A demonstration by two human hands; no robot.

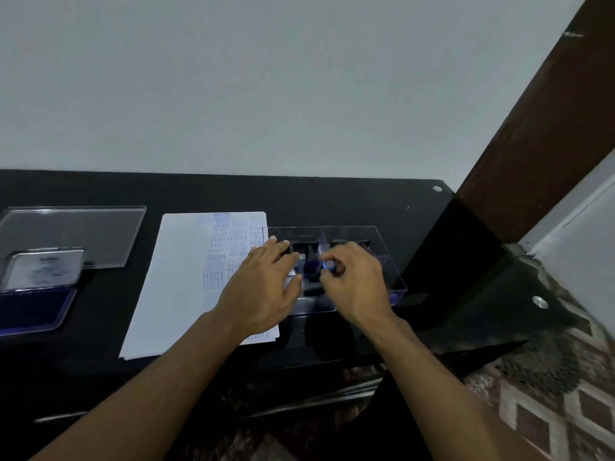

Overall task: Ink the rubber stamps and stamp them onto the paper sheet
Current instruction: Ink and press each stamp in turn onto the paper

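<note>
A black table [332,201] stands by a grey wall. The stamps [311,261] sit in a clear box [392,277] beside the paper sheet [179,277]. The left hand [266,281] lies flat and spread on the box. The right hand [352,281] pinches one stamp. They look small, light and hard, best held by the top.

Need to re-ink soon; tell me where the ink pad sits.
In the head view, the open ink pad lies at the table's far left, left of the paper sheet, below a clear lid.
</note>
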